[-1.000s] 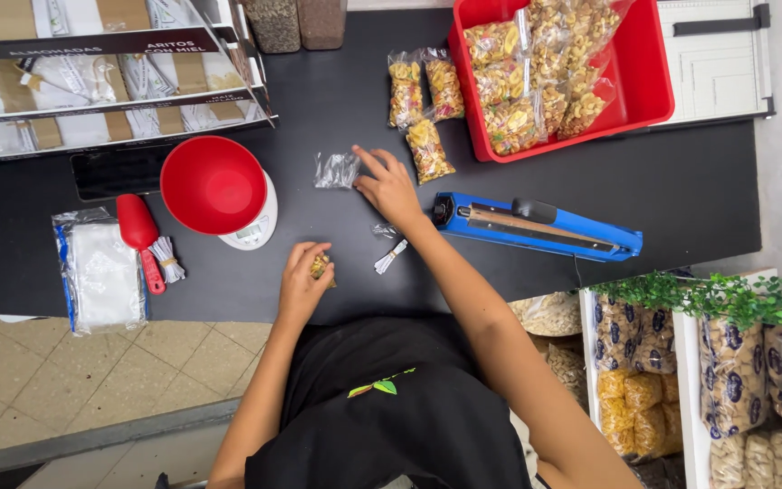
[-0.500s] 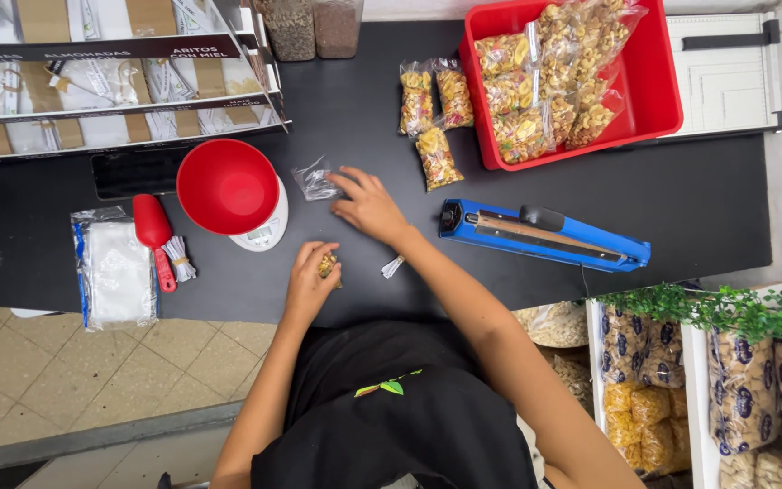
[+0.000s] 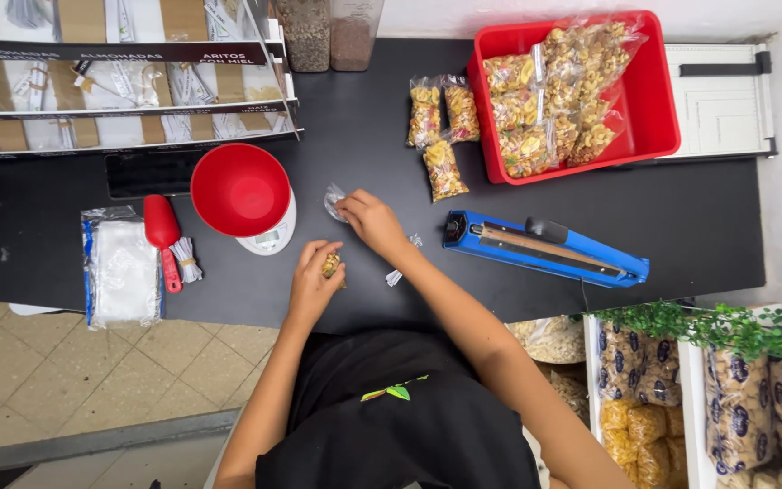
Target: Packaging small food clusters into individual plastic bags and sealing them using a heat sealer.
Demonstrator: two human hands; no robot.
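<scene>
A: Where are the hands?

B: Both sit near the middle of the frame on a black tabletop (image 3: 65, 263). The left hand (image 3: 314, 285) is curled around a small snack bag (image 3: 331, 265), gripping it. The right hand (image 3: 371, 220) rests just above and to the right, its fingers pinching an empty clear bag (image 3: 332, 201).

A: What is around them?

B: Just left of the clear bag, a red bowl (image 3: 239, 188) sits on a white scale (image 3: 271, 237). Further left lie a red scoop (image 3: 163, 234) and a stack of bags (image 3: 121, 272). To the right of the hands lies a blue heat sealer (image 3: 545, 247). Three filled snack bags (image 3: 441, 127) lie above, beside a red bin (image 3: 658, 100) holding more, at the upper right of the frame.
</scene>
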